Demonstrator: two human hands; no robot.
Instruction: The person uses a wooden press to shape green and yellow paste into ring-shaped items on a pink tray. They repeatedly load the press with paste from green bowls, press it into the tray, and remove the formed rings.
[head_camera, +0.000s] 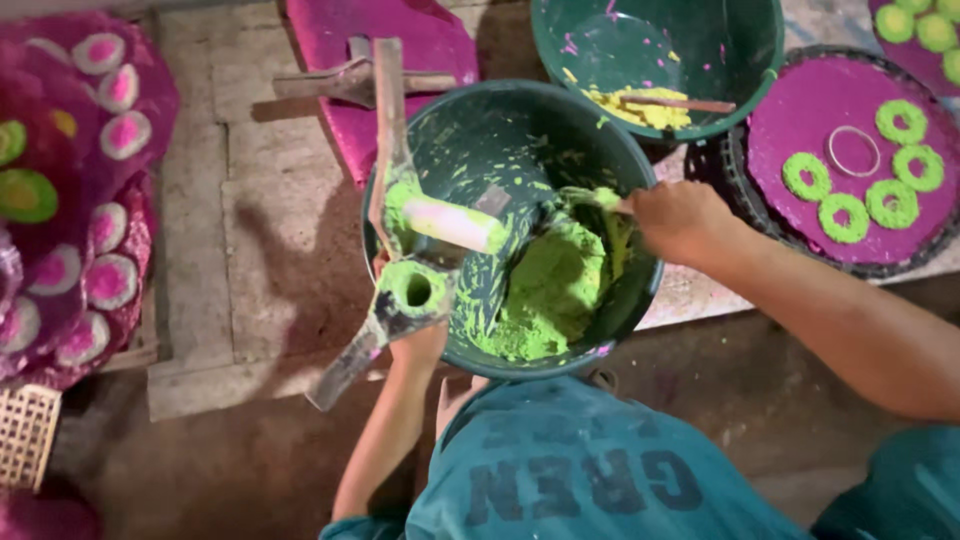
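Far left, magenta cloth (60, 200) already carried pink-and-white and green discs. Left hand (415, 340) was wrapped around a metal hand press (400, 240) smeared green, over the rim of the dark green plastic bucket (640, 300). Bright green paste (550, 295) filled roughly the bucket's lower right. Right hand (680, 220) was closed on a stirring stick. Right tray (850, 110) held 5 green rings, space left

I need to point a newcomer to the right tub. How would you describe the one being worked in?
Find the round purple tray with green rings at the right. Two dark green tubs sit left of it. Take the nearer tub, smeared with bright green paste; the farther tub holds yellow paste.
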